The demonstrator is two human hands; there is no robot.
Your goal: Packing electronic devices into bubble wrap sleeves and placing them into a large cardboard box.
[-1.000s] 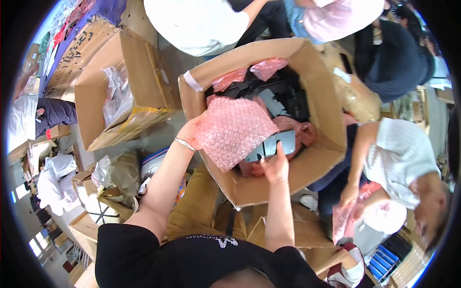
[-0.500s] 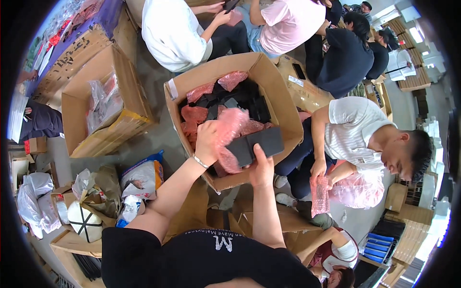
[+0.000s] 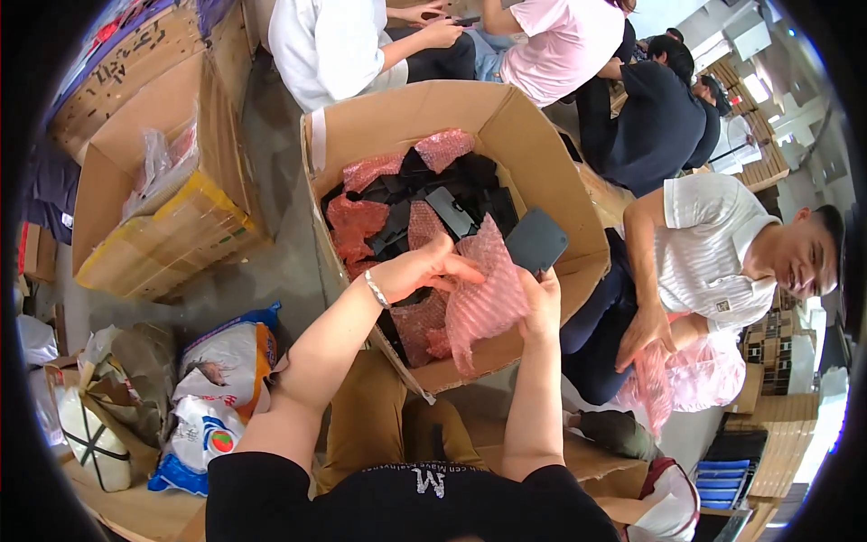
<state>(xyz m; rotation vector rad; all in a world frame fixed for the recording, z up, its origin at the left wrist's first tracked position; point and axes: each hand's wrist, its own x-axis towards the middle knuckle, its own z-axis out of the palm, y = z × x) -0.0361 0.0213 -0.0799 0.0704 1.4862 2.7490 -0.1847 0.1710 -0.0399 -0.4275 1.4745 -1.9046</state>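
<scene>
Over the open cardboard box [image 3: 564,144], my left hand [image 3: 426,269] has its fingers closed at the upper left edge of a pink bubble-wrap bag [image 3: 488,298]. My right hand [image 3: 542,307] grips a flat dark grey panel with rounded corners [image 3: 539,238] by its lower end. The bag hangs between both hands, beside the panel, and hides part of the right fingers. Beneath them in the box lie several black and dark grey flat pieces [image 3: 450,212], mixed with other pink bubble-wrap bags [image 3: 357,219].
A second carton [image 3: 163,253] with clear plastic inside stands to the left. Nearer are a white and blue sack [image 3: 221,361] and a brown paper bag [image 3: 135,379]. At the right sits a co-worker in a white shirt [image 3: 704,235] holding pink bubble wrap [image 3: 655,379]. Others sit beyond the box.
The panel has moved right and up in my right hand, and now stands tilted. The bubble-wrap bag has shifted right, toward that hand. The co-worker at the right has raised their head.
</scene>
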